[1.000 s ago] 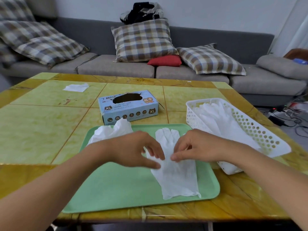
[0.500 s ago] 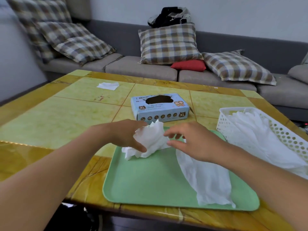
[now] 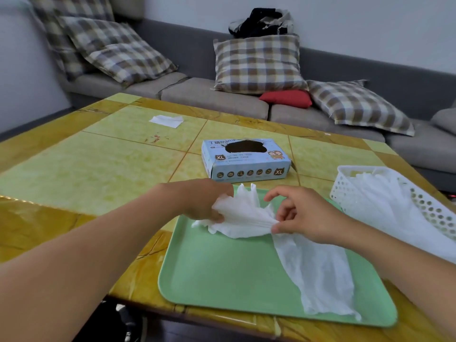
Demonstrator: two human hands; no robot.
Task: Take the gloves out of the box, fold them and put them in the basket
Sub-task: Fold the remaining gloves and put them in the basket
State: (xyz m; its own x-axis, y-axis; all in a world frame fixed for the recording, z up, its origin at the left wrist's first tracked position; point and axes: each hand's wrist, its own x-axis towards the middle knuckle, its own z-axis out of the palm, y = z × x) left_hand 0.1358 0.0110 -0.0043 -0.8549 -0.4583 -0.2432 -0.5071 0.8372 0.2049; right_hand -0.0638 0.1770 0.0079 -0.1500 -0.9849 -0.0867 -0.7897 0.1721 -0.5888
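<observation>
1. Left hand (image 3: 204,203): forearm reaching in from lower left; grip pinching crumpled white glove (image 3: 243,214) over far edge of green tray (image 3: 222,275).
2. Right hand (image 3: 303,215): thumb and forefinger pinching same glove's other end.
3. Flat glove (image 3: 315,272): lying on tray.
4. Glove box (image 3: 246,160): on counter (image 3: 86,169), behind tray.
5. White basket (image 3: 345,191): right, holding gloves.

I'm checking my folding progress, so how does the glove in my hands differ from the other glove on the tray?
The crumpled glove is bunched up; the flat glove lies spread out. The left hand and right hand both hold the crumpled glove; neither grips the flat glove. The crumpled glove is at the tray's far edge, the flat glove along its right side. Both are white.
</observation>
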